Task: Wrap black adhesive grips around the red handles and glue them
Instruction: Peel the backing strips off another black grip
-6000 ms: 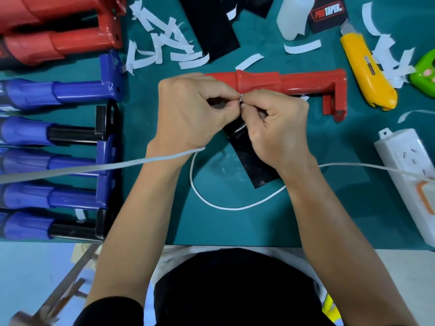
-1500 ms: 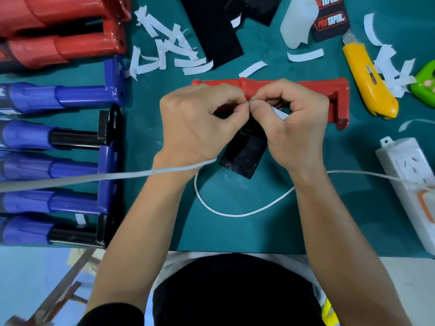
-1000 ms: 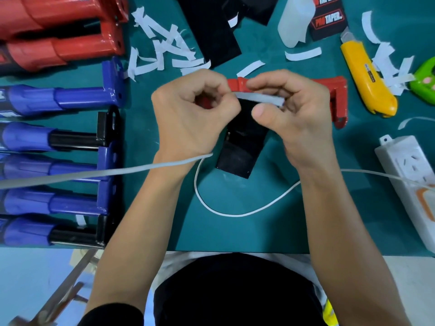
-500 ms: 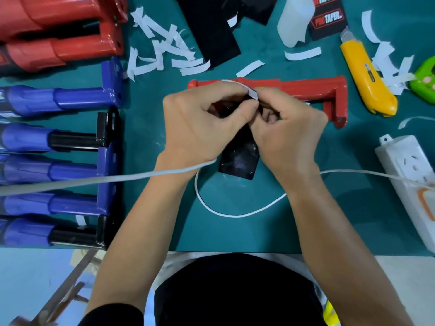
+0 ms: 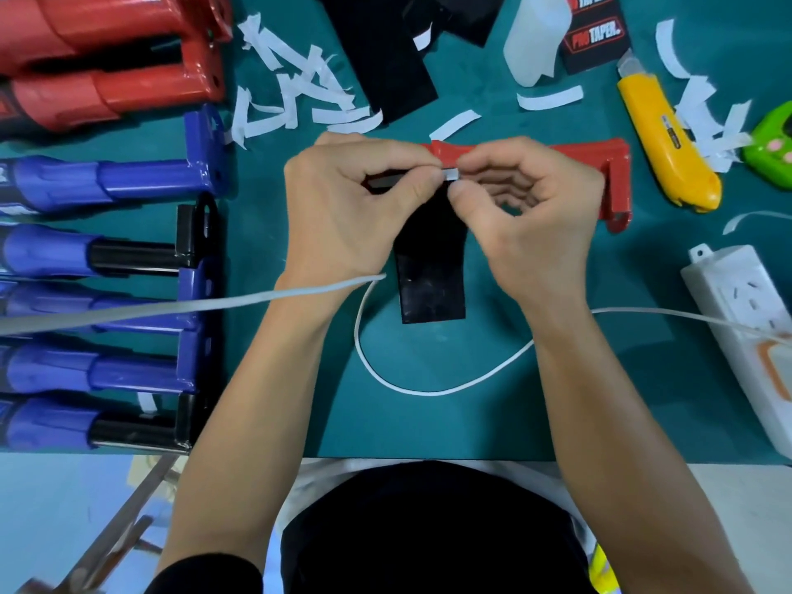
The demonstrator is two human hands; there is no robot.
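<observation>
A red handle lies across the green mat just beyond my hands. A black adhesive grip sheet hangs down from my fingers to the mat. My left hand pinches the top edge of the sheet. My right hand pinches a short white backing strip at that same edge, thumb and forefinger tips touching my left fingertips. The sheet's upper part is hidden behind both hands.
Red handles and several blue handles are stacked at the left. Peeled white strips, black sheets, a yellow utility knife, a white bottle, a power strip and a white cable surround my hands.
The black sheet has turned to hang straighter. The white strip that stood out longer a second ago now shows only as a short piece between my fingertips. The red handle stays put.
</observation>
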